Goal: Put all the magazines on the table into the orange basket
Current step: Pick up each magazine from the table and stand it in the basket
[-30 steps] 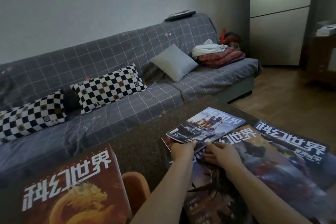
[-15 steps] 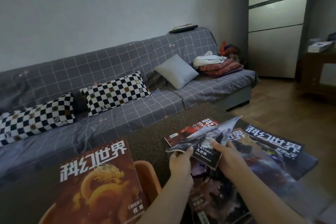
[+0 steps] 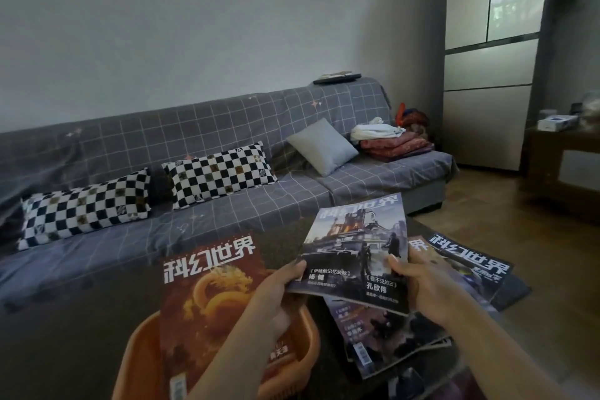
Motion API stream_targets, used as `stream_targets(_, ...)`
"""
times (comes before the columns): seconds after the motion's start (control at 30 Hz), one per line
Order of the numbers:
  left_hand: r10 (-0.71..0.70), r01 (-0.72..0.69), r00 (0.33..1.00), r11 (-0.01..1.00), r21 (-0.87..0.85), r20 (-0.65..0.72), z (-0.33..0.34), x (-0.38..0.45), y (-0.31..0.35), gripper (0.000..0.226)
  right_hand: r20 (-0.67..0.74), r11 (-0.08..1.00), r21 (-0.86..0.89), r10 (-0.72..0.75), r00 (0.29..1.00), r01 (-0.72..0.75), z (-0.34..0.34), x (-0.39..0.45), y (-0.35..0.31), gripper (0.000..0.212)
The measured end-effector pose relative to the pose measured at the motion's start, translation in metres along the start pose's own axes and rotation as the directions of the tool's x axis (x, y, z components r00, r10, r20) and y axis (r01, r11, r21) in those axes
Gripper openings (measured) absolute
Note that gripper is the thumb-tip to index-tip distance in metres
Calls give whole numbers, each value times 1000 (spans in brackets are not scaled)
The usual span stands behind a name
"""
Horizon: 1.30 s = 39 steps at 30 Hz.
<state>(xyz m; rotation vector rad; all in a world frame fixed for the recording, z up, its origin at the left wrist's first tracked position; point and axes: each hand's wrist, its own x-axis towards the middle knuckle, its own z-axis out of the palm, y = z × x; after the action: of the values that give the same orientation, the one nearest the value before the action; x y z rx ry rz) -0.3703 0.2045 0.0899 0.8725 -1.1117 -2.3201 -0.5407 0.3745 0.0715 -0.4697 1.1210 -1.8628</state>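
Note:
I hold a grey-blue magazine [image 3: 357, 250] with a ruined-city cover in the air above the dark table [image 3: 97, 318]. My left hand [image 3: 279, 289] grips its lower left corner and my right hand [image 3: 422, 286] grips its lower right edge. An orange basket [image 3: 139, 364] stands at the near left, and an orange magazine with a golden dragon [image 3: 211, 299] leans upright in it. Several more magazines [image 3: 383, 334] lie overlapping on the table under and right of my hands, one dark-covered magazine [image 3: 470, 263] farthest right.
A grey checked sofa [image 3: 227, 204] runs behind the table with two black-and-white chequered cushions [image 3: 220, 172], a grey cushion [image 3: 321, 146] and folded blankets [image 3: 396, 146]. Wooden floor [image 3: 519, 221] lies to the right, with a side table [image 3: 565, 153] and tall cabinet [image 3: 490, 75] beyond.
Both hands have lifted the grey-blue magazine off the pile and turned it cover-up in the air. The view has tilted up, bringing the basket further into sight.

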Motion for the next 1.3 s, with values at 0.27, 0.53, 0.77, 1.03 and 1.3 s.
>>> stream_targets(0.27,157,-149,988,948,280,-5,-68,-43,20,50,158,971,-228,105,982,-67,48,2,21,41)
stream_targets(0.53,420,-343,892,871,352,-169,-127,-66,27,36,247,909,-416,109,963,3,108,21,55,32)
stream_targets(0.77,571,-288,765,716,636,-297,-159,-67,18,44,144,700,-705,-20,989,117,135,38,91,31)
stream_targets(1.03,684,-42,687,374,927,-244,-171,-69,-1,68,129,452,-868,-192,973,205,134,42,127,67)
stream_targets(1.3,678,-10,639,481,877,-364,-174,-69,-6,57,134,342,-918,-206,969,200,132,44,134,53)
